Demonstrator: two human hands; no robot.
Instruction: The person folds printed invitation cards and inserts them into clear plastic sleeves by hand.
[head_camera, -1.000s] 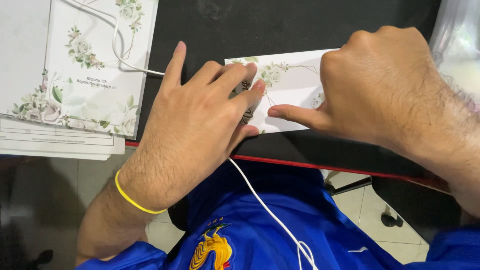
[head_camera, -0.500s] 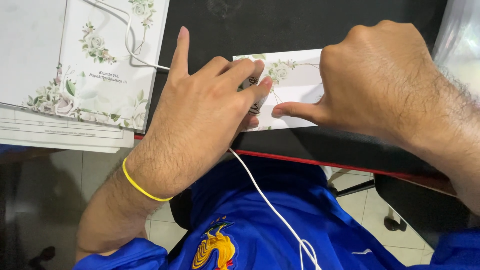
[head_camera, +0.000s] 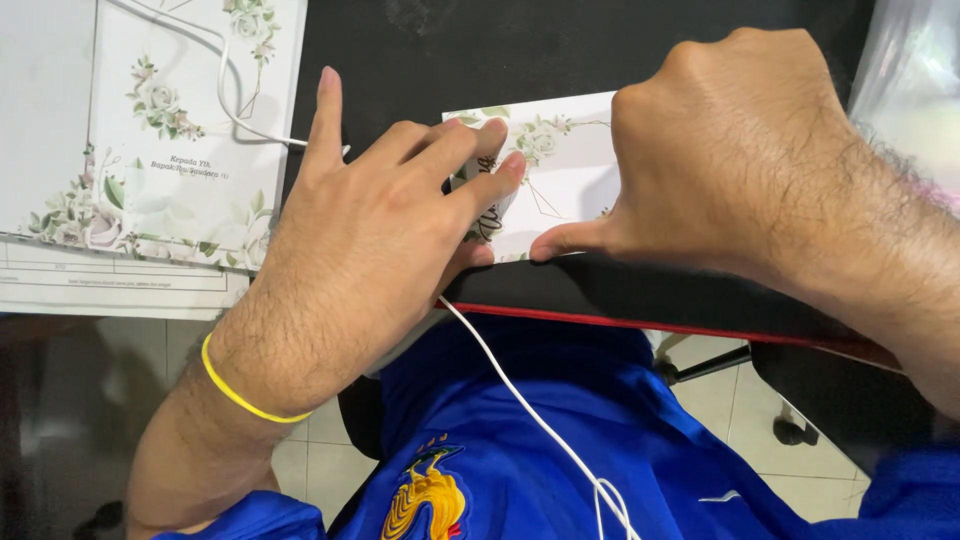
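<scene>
Floral card (head_camera: 560, 175) sits centre frame on the black desk (head_camera: 560, 50), close to its red-trimmed near edge, and both hands are on it. Left hand (head_camera: 370, 240) lies flat over the card's left end, fingers spread and pressing down, index finger stretched out over the bare desk; it grips nothing, just pins. Right hand (head_camera: 740, 150) is curled into a loose fist over the right end, thumb pushed out along the card's lower edge, bearing on the paper. Looks like a fold being pressed, though the crease itself is hidden beneath the hands. To do this well, I'd say keep the left hand firm so the card can't slide, and run the thumb evenly along the edge. Upper left of the frame: a stack of floral sheets (head_camera: 190, 130) with a white cable (head_camera: 230, 90) looping across them.
</scene>
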